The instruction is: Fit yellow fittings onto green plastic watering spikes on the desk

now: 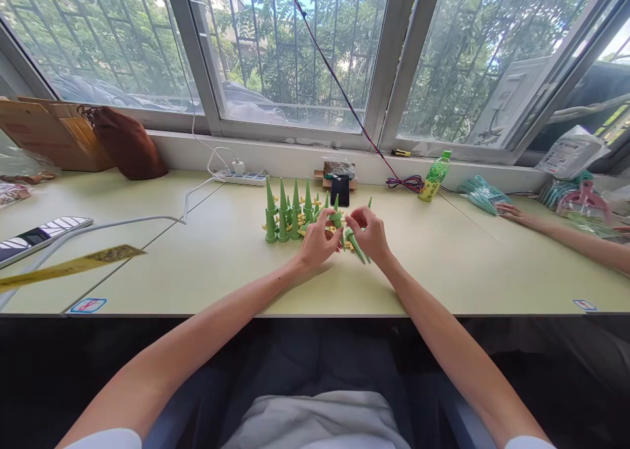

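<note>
My left hand [319, 239] grips a green plastic watering spike [336, 218] between thumb and fingers, its pointed tip up. Close on its right, my right hand [369, 235] is closed in a pinch; whatever it may hold is too small to make out. Under and beside the right hand, green spikes [355, 247] lie on the table, with small yellow pieces among them. To the left of my hands, several finished-looking green spikes [283, 226] stand upright in rows, with yellow valves at their sides. Some of the nearby spikes are partly hidden behind my fingers.
Behind the spikes lie a black phone [340, 190] and a power strip [246, 177]. A green drink bottle [435, 176] stands back right. Another person's hand [512, 213] rests by bagged teal items [482, 194]. A white cable [142, 219] and a tablet [39, 239] are left.
</note>
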